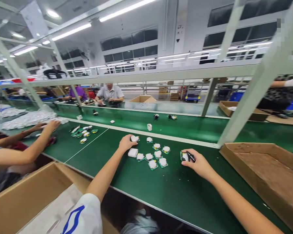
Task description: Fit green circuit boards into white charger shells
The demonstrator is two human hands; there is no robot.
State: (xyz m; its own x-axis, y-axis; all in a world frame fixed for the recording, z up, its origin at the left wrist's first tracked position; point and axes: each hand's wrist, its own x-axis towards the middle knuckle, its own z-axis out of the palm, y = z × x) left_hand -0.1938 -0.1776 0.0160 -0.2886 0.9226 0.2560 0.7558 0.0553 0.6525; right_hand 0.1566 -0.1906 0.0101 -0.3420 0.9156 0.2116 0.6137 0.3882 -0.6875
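My left hand [125, 143] is closed on the edge of a small circuit board with a white cover [134, 139], at the far side of the group. Just below that hand lies a white box-shaped housing [132, 152]. My right hand [199, 165] grips a short black stick with pale lettering, like a marker [190, 157]. Its fingers also pinch a green circuit board with a white part [184, 156]. Between my hands several white-topped circuit boards [158, 154] lie loosely grouped on the green work surface [141, 175].
A cardboard tray [258, 162] stands at the right; an open cardboard box [31, 188] is at lower left. A co-worker's arm [24, 151] reaches in near another heap of boards [84, 131]. Behind a pale rail [161, 136] runs a green belt [127, 117] with scattered parts.
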